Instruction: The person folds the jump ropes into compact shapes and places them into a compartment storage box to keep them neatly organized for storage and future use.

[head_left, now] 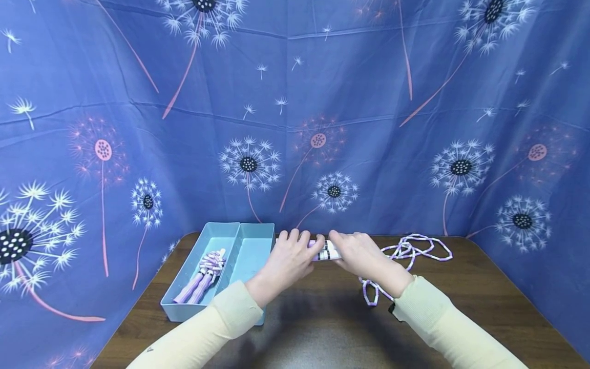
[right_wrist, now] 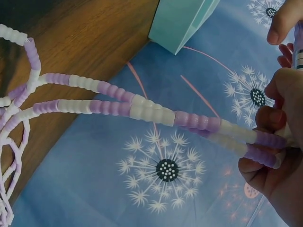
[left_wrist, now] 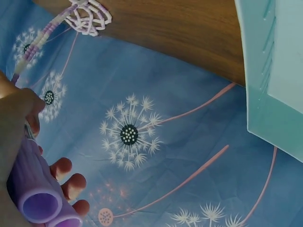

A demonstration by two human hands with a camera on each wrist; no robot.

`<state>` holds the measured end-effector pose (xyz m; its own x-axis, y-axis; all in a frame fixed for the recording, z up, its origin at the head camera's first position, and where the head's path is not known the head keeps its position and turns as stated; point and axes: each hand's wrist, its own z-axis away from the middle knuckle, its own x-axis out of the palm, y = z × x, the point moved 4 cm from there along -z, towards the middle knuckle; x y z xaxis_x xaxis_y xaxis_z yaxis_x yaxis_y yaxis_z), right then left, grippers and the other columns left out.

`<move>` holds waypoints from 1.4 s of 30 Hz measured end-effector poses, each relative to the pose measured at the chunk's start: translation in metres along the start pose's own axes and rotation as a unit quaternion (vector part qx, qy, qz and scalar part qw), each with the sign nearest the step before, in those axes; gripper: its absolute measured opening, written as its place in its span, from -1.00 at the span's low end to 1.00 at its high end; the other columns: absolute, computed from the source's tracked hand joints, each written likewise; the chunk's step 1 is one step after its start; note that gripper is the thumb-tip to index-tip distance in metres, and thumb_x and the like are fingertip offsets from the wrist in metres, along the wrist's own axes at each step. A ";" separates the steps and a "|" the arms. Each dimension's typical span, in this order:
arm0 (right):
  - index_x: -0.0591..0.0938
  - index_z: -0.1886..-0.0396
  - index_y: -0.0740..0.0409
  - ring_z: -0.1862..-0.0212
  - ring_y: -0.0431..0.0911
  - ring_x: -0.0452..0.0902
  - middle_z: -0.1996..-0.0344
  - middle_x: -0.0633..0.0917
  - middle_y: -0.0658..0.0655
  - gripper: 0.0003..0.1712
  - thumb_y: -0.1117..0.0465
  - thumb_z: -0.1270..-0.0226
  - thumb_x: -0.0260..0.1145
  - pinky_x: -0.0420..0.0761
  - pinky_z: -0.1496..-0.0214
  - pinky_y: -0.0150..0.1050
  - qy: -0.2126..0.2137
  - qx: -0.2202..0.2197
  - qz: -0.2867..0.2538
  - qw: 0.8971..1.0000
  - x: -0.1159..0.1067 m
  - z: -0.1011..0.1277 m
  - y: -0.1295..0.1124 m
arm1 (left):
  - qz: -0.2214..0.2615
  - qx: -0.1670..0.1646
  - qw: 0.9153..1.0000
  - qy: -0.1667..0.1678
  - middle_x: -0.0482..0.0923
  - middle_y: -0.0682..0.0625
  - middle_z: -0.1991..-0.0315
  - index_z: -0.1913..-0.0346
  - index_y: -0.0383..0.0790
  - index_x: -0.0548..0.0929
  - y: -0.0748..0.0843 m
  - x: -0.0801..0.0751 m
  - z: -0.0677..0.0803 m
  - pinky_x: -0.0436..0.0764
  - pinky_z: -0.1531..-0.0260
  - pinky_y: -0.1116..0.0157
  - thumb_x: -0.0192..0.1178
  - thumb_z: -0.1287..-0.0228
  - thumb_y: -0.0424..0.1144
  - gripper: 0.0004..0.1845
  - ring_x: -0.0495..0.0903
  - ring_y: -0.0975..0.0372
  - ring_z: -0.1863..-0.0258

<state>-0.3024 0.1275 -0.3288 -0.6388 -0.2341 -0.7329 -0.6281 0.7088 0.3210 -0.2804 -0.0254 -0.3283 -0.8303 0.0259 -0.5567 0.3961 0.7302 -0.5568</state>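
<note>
A beaded jump rope in purple and white trails from my hands, with a loose pile of its beaded cord (head_left: 415,249) on the table at the right. My left hand (head_left: 290,255) grips its two purple handles (left_wrist: 35,177) side by side; their hollow ends face the left wrist camera. Close by, my right hand (head_left: 364,253) grips the white end of the handles, where the beaded strands (right_wrist: 199,122) come out. The strands run doubled from this hand to the pile. Both hands are above the table's far side, a small gap apart.
A light blue two-compartment box (head_left: 269,233) stands left of my hands. Its left compartment holds another bundled jump rope (head_left: 212,264) with purple handles. The brown wooden table (head_left: 318,323) ends at a blue dandelion-print cloth (head_left: 369,102) hanging behind and at the sides.
</note>
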 end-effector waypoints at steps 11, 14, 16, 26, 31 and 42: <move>0.37 0.42 0.12 0.69 -0.08 0.43 0.63 0.54 -0.03 -0.53 0.13 0.23 0.48 0.41 0.65 -0.16 -0.003 -0.002 -0.006 1.000 -0.002 -0.002 -0.002 | -0.018 0.016 1.000 0.003 0.46 0.02 0.43 0.00 -0.03 0.44 0.002 0.003 0.000 0.32 0.60 0.31 0.03 -0.25 -0.27 -0.74 0.44 0.18 0.54; 0.38 0.41 0.10 0.68 -0.09 0.44 0.63 0.53 -0.04 -0.56 0.14 0.22 0.46 0.41 0.65 -0.15 -0.005 0.004 -0.018 1.000 -0.003 -0.003 -0.002 | -0.019 0.014 1.000 0.008 0.45 0.01 0.44 0.01 -0.04 0.44 0.001 0.003 0.000 0.31 0.61 0.30 -0.02 -0.27 -0.28 -0.76 0.44 0.17 0.56; 0.40 0.39 0.09 0.66 -0.08 0.44 0.63 0.52 -0.05 -0.59 0.15 0.21 0.45 0.42 0.64 -0.15 -0.008 0.013 -0.032 0.999 -0.004 -0.003 -0.002 | -0.018 0.011 1.000 0.012 0.45 0.01 0.45 0.02 -0.04 0.45 0.001 0.003 0.000 0.30 0.62 0.29 -0.03 -0.28 -0.27 -0.77 0.44 0.17 0.56; 0.50 0.15 0.04 0.40 -0.08 0.58 0.38 0.66 0.00 -0.49 0.25 0.19 0.46 0.54 0.41 -0.13 -0.015 0.062 -0.103 0.993 -0.007 -0.002 0.003 | -0.028 -0.002 1.000 0.004 0.48 0.02 0.47 0.05 -0.13 0.49 -0.002 0.002 -0.001 0.31 0.62 0.30 -0.05 -0.29 -0.21 -0.77 0.46 0.19 0.56; 0.51 0.06 0.01 0.36 -0.07 0.58 0.29 0.67 0.01 -0.43 0.24 0.19 0.44 0.55 0.38 -0.12 -0.013 0.077 -0.117 0.990 -0.012 0.000 0.009 | -0.027 -0.012 0.999 0.016 0.47 0.02 0.48 0.10 -0.12 0.50 -0.008 0.004 0.001 0.28 0.63 0.30 0.01 -0.24 -0.23 -0.81 0.46 0.18 0.56; 0.45 -0.08 0.09 0.50 -0.25 0.41 0.46 0.55 -0.10 -0.41 0.15 -0.01 0.43 0.44 0.52 -0.29 -0.021 0.127 -0.147 0.981 -0.008 0.016 0.021 | -0.024 -0.002 1.000 0.010 0.47 0.00 0.45 0.08 -0.13 0.48 -0.027 -0.007 -0.002 0.33 0.60 0.30 -0.09 -0.31 -0.33 -0.80 0.47 0.17 0.53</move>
<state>-0.3027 0.1548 -0.3260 -0.4234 -0.4298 -0.7975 -0.6490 0.7581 -0.0640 -0.2860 -0.0436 -0.3080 -0.8558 0.0035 -0.5174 0.3538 0.7336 -0.5802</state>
